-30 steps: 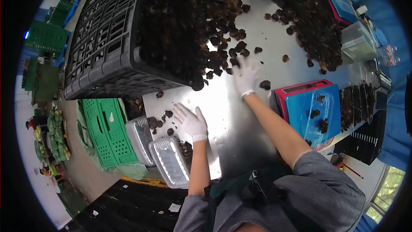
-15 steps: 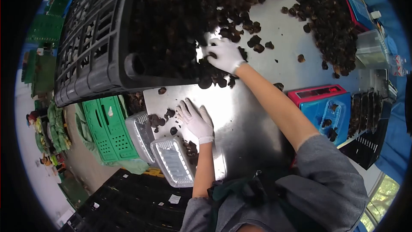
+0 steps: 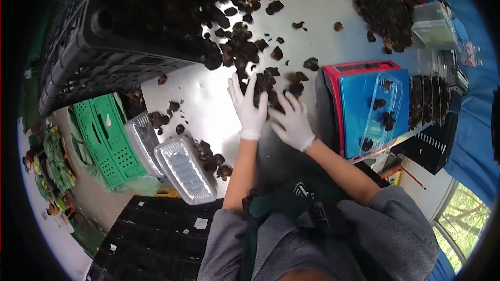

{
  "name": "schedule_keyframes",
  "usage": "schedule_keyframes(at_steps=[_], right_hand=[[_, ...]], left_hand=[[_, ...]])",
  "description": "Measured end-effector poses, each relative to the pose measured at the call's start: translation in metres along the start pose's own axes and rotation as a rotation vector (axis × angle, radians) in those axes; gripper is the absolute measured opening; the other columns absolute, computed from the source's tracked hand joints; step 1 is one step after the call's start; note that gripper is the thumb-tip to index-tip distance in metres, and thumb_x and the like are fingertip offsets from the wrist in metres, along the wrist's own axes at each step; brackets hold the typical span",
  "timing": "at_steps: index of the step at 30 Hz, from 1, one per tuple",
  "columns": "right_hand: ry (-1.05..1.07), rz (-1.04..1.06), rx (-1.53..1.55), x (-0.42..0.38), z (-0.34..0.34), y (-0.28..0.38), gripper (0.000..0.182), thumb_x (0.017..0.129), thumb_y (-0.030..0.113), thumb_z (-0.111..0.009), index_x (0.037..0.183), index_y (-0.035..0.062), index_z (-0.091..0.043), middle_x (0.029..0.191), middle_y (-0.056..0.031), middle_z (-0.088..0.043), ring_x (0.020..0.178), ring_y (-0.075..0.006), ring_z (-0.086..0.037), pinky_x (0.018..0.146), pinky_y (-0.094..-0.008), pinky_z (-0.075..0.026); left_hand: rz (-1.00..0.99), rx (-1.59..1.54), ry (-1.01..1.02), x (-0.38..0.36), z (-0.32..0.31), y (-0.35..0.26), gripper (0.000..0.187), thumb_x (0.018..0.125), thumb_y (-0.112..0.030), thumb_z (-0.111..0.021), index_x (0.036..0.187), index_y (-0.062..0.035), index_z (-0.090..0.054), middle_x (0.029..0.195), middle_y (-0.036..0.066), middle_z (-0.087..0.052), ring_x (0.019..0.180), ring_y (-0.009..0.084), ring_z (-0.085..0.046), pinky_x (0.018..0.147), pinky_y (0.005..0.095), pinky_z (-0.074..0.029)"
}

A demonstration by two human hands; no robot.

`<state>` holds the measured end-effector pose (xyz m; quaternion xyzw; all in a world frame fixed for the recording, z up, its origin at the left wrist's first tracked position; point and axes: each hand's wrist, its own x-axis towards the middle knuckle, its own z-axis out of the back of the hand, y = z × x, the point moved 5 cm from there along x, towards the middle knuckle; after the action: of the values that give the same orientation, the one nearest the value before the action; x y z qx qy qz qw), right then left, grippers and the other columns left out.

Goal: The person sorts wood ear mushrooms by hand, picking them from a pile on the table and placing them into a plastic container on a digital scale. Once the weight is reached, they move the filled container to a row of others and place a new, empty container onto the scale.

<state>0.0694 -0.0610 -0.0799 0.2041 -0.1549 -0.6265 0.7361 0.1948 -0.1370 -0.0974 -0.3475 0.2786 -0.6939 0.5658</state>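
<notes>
My left hand [image 3: 249, 112], in a white glove, is over the metal table with its fingers stretched and apart. Close beside it my gloved right hand [image 3: 295, 125] also has spread fingers, slightly blurred. Dark brown, mushroom-like pieces [image 3: 265, 84] lie in a small heap at the fingertips of both hands, and neither hand is closed around any. More pieces [image 3: 242, 36] are scattered farther back, by the mouth of a tilted black crate [image 3: 67, 62]. Part of the heap is hidden behind my fingers.
A red-edged scale with a blue top [image 3: 349, 117] stands at right, bearing a clear tray [image 3: 383, 117]. Clear plastic boxes [image 3: 185, 169] sit at the table's left edge, near a green crate [image 3: 107, 140]. Another dark pile [image 3: 383, 15] lies at the back right.
My right hand has come back from beside the black crate towards my body, next to my left. My left hand has moved forward and right. Dark pieces now lie nearer, and the view has shifted.
</notes>
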Motion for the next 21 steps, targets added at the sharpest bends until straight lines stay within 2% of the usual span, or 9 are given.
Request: schedule_keyframes(at_steps=[2,5,8,9,12,15,16,19,21], right_hand=[[0.068,-0.018,0.090,-0.042,0.007,0.000,0.031,0.079,0.023,-0.066,0.110,0.0185,-0.068,0.149,-0.0121,-0.037,0.131,-0.0332,-0.037,0.103,-0.0531,-0.026],[-0.321,0.032,0.173,-0.039,0.031,-0.021,0.020,0.078,0.021,-0.068,0.097,0.0154,-0.070,0.140,-0.0107,-0.049,0.127,-0.0326,-0.040,0.100,-0.0455,-0.030],[-0.417,-0.122,0.183,0.028,0.042,-0.034,0.036,0.081,0.029,-0.069,0.114,0.0150,-0.066,0.141,-0.0169,-0.045,0.126,-0.0370,-0.039,0.103,-0.0482,-0.030],[-0.493,-0.135,0.152,0.050,0.046,-0.032,0.043,0.082,0.034,-0.069,0.120,0.0167,-0.064,0.143,-0.0182,-0.043,0.127,-0.0386,-0.039,0.105,-0.0503,-0.029],[-0.132,-0.135,-0.131,0.072,-0.007,-0.048,0.049,0.082,0.049,-0.063,0.127,0.0305,-0.059,0.148,-0.0159,-0.037,0.136,-0.0421,-0.031,0.110,-0.0536,-0.026],[0.009,-0.138,0.203,0.039,0.019,-0.033,0.039,0.083,0.040,-0.065,0.117,0.0221,-0.067,0.132,-0.0159,-0.056,0.126,-0.0329,-0.048,0.110,-0.0485,-0.030],[-0.198,-0.149,0.418,0.031,0.029,-0.046,0.034,0.083,0.032,-0.063,0.115,0.0192,-0.068,0.131,-0.0144,-0.058,0.125,-0.0320,-0.048,0.110,-0.0468,-0.029],[-0.534,-0.202,0.085,0.012,0.037,-0.064,0.043,0.084,0.033,-0.063,0.125,0.0186,-0.062,0.141,-0.0188,-0.046,0.130,-0.0434,-0.037,0.110,-0.0492,-0.029],[-0.194,-0.179,-0.191,-0.005,0.005,-0.058,0.048,0.086,0.038,-0.060,0.131,0.0203,-0.058,0.145,-0.0195,-0.040,0.134,-0.0446,-0.031,0.111,-0.0548,-0.023]], left_hand=[[0.040,0.033,0.063,-0.045,0.006,-0.005,0.055,0.081,-0.014,-0.064,0.135,-0.0151,-0.054,0.150,0.029,-0.025,0.138,0.0506,-0.020,0.114,0.0571,-0.017],[0.103,0.006,0.061,-0.105,0.012,-0.007,0.049,0.078,-0.006,-0.062,0.127,-0.0139,-0.061,0.151,0.027,-0.022,0.140,0.0479,-0.020,0.115,0.0547,-0.019],[0.142,-0.113,0.011,-0.143,0.018,-0.010,0.043,0.077,0.003,-0.061,0.118,-0.0099,-0.068,0.152,0.027,-0.021,0.141,0.0429,-0.024,0.115,0.0468,-0.023],[0.166,-0.145,-0.019,-0.147,0.021,-0.008,0.037,0.084,0.000,-0.059,0.120,-0.0053,-0.065,0.153,0.025,-0.021,0.140,0.0385,-0.029,0.114,0.0442,-0.027],[0.150,-0.040,-0.188,-0.136,0.044,-0.003,0.042,0.087,0.000,-0.056,0.129,-0.0034,-0.057,0.150,0.022,-0.026,0.132,0.0357,-0.037,0.110,0.0437,-0.031],[0.140,0.076,-0.298,-0.115,0.064,0.004,0.039,0.089,-0.002,-0.053,0.128,0.0014,-0.056,0.145,0.025,-0.033,0.133,0.0383,-0.037,0.110,0.0467,-0.031],[0.099,0.079,-0.296,-0.108,0.064,0.006,0.039,0.090,-0.005,-0.053,0.129,0.0013,-0.055,0.145,0.025,-0.033,0.133,0.0386,-0.037,0.111,0.0469,-0.030],[0.014,0.297,-0.048,-0.086,0.056,0.001,0.049,0.088,-0.013,-0.056,0.136,-0.0071,-0.051,0.147,0.026,-0.031,0.134,0.0422,-0.035,0.113,0.0493,-0.024],[-0.019,0.243,-0.022,-0.088,0.039,0.002,0.049,0.088,-0.016,-0.056,0.136,-0.0060,-0.052,0.146,0.028,-0.035,0.138,0.0413,-0.028,0.114,0.0520,-0.017]])
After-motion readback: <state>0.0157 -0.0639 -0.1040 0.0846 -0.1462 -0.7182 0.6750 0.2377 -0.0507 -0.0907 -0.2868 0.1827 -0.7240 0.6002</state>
